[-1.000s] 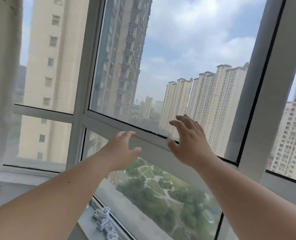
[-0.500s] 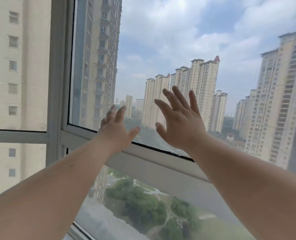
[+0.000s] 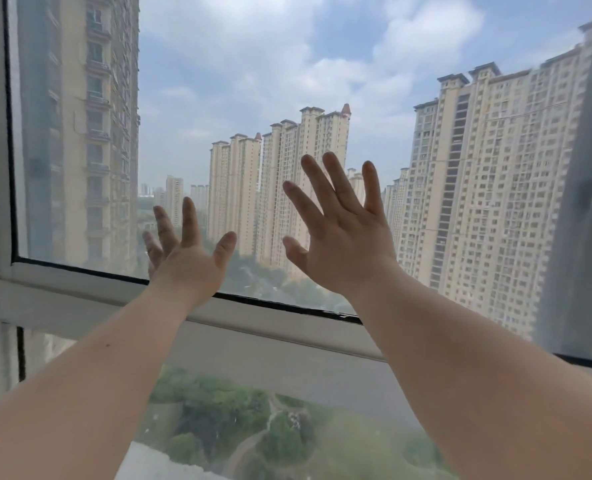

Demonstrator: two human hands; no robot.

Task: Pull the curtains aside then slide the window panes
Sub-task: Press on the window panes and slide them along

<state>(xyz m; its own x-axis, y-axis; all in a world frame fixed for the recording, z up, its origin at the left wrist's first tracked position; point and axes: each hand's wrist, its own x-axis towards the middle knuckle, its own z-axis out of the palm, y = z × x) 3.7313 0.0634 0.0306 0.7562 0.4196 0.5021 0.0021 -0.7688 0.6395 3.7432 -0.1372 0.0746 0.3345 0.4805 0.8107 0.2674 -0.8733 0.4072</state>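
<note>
Palms up against the big clear upper window pane (image 3: 253, 98) now: the left hand (image 3: 187, 258) and the right hand (image 3: 343, 244) are both raised with fingers straight and fanned wide, gripping nothing. I judge they're set flat like that to get friction on the glass and shove the pane sideways, since no handle shows. Whether the skin actually touches the glass, I can't tell. The white window frame rail (image 3: 270, 327) runs just under both wrists. A sheer pale curtain (image 3: 578, 202) hangs at the right edge, off the middle of the glass, so the curtain step looks done. No brand, label or writing readable anywhere.
</note>
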